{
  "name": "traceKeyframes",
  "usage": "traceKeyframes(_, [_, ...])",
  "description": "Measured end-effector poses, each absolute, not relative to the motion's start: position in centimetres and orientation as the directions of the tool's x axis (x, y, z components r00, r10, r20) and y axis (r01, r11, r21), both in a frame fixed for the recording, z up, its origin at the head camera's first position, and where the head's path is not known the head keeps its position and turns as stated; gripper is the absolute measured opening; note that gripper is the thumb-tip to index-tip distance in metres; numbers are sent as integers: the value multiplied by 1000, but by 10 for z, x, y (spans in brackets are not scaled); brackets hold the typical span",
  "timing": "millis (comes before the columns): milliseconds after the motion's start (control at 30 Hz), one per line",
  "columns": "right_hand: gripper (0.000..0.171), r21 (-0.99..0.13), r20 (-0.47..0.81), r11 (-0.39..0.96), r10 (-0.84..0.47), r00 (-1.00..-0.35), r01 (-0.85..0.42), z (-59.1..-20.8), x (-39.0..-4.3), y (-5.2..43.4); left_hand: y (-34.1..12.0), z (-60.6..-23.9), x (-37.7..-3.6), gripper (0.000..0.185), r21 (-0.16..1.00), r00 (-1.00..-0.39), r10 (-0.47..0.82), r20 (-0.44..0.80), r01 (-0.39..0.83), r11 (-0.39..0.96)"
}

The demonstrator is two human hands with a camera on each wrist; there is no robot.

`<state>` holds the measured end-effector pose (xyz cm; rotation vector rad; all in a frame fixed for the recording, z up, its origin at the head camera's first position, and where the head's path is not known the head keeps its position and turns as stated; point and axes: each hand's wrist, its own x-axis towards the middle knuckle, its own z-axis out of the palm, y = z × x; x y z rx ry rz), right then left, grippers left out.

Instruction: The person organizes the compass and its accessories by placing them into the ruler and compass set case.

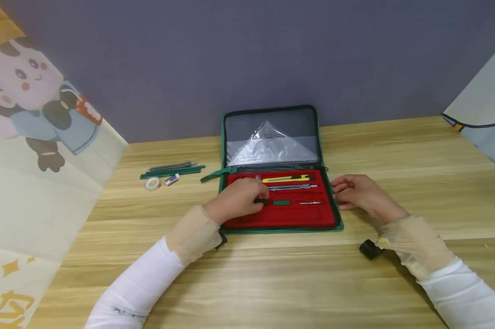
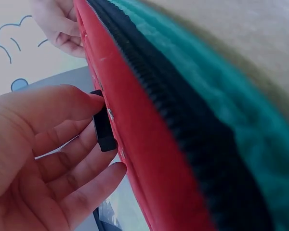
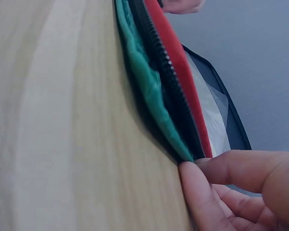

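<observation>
On the red tray of the open case (image 1: 313, 218), the left hand (image 1: 239, 199) pinches a small black piece (image 2: 103, 129) between thumb and fingertips. The right hand (image 1: 360, 192) — fingers loosely bent — steadies the case's right edge. Risk: the piece slips from so narrow a pinch.

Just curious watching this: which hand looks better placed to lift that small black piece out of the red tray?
Probably the left hand: its fingers already pinch the small black piece over the red tray. The right hand only touches the case's green edge.
</observation>
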<state>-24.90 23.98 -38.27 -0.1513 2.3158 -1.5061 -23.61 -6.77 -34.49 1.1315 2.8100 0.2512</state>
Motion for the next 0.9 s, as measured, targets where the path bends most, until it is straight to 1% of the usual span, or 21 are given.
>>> traceKeyframes(400, [46,-896,-257,428,-278,-926,120,-380,-249,237,-67,-346,-238,20,223,-714,700,-16,680,699])
traceKeyframes(667, [46,-903,-246,415,-280,-928,114,-381,-249,238,-65,-346,-239,19,236,-715,699,-10,678,696])
traceKeyframes(900, [46,-894,-256,433,-283,-924,115,-380,-248,241,-63,-348,-241,18,246,-712,702,-12,679,692])
